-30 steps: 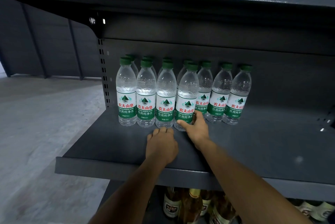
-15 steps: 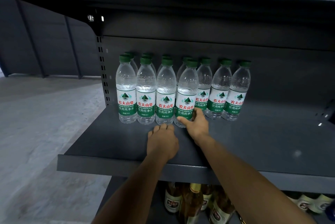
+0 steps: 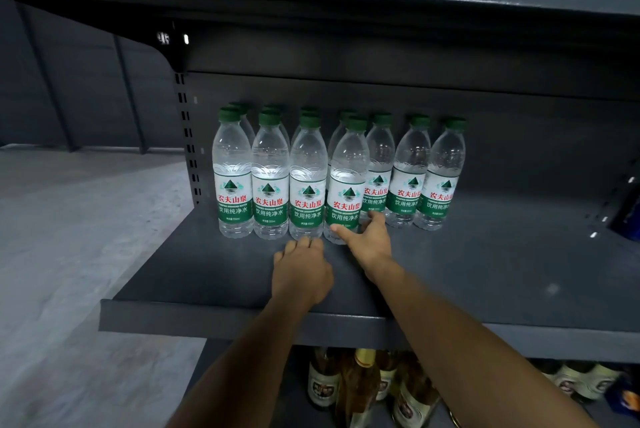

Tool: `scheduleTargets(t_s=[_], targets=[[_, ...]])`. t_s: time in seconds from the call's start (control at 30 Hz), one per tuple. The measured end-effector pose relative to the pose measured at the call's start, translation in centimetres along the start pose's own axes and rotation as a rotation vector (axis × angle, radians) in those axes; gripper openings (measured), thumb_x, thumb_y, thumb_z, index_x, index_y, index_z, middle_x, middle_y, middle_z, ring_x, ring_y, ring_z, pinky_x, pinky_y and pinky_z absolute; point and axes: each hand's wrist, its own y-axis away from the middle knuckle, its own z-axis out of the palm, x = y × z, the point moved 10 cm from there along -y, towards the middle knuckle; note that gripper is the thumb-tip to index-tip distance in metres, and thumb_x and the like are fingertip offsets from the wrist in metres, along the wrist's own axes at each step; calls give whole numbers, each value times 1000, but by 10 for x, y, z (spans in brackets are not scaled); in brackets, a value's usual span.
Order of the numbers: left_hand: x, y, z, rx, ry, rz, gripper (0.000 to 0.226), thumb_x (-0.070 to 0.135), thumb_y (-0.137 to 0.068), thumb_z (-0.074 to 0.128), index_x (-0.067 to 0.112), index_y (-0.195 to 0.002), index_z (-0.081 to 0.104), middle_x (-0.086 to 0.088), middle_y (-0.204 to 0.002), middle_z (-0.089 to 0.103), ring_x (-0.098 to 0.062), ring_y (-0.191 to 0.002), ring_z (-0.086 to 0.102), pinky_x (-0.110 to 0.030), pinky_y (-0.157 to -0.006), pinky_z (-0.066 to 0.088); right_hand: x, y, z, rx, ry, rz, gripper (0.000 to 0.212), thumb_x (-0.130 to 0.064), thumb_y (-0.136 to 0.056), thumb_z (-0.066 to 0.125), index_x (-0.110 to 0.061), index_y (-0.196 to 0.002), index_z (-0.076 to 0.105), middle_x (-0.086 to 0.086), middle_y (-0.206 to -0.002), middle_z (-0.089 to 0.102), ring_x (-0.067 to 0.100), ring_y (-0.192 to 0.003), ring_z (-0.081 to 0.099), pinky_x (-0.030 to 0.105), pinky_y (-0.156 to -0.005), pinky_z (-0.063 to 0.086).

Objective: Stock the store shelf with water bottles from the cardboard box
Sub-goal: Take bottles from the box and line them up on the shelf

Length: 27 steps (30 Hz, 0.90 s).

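Shelf [image 3: 485,275] partly stocked: water bottles [image 3: 270,182] stand in rows at its back left, space remaining to their right. Right hand [image 3: 370,244] grasps the front bottle [image 3: 348,182]; left hand [image 3: 301,272], fingers loosely bent, touches its neighbour's base. Box unseen.

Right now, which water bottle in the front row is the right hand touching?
The fourth water bottle from the left; the right hand touches its base, thumb across its front. The others stand untouched.

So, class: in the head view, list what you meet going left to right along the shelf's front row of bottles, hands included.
First bottle → second bottle → third bottle → left hand → fourth bottle → right hand.
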Motion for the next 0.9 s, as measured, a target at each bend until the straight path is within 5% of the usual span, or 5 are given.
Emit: scheduleTargets(t_s=[0.2, 0.53, 0.67, 0.8, 0.9], targets=[[0, 0, -2, -2, 9, -21, 40, 29, -94, 39, 15, -131, 46, -5, -135, 47, -25, -123, 40, -39, -101, 31, 7, 14, -6, -62, 55, 54, 92, -36, -66, 84, -12, -137, 30, 9, -139, 45, 26, -128, 45, 43, -107, 40], [21, 17, -42, 232, 26, 109, 29, 20, -90, 45, 17, -116, 55, -3, -116, 58, -22, -113, 48, -33, -92, 38, 12, 50, -22, -170, 89, 104, 82, -29, -73, 81, -11, -138, 34, 6, -133, 49, 17, -118, 48, 28, -99, 42], [27, 31, -51, 280, 75, 157, 27, 17, -88, 47, 17, -113, 58, -2, -115, 60, -21, -111, 49, -31, -89, 40, 8, 65, -32, -190, 36, 140, 66, -27, -76, 79, -12, -129, 44, 3, -114, 54, 16, -102, 52, 26, -85, 43], [23, 46, -59, 306, 158, 134, 26, 13, -88, 48, 15, -109, 62, -4, -113, 63, -22, -109, 52, -30, -86, 42, -1, 79, -44, -182, -66, 139, 38, -20, -78, 77, -15, -108, 54, 3, -103, 61, 18, -99, 59, 32, -89, 52], [26, 56, -63, 285, 188, 155, 24, 13, -88, 48, 14, -109, 62, -5, -113, 62, -23, -109, 52, -31, -86, 42, -9, 97, -49, -215, -114, 121, 22, -13, -82, 72, -16, -98, 57, 1, -88, 63, 12, -79, 62, 22, -64, 52]])
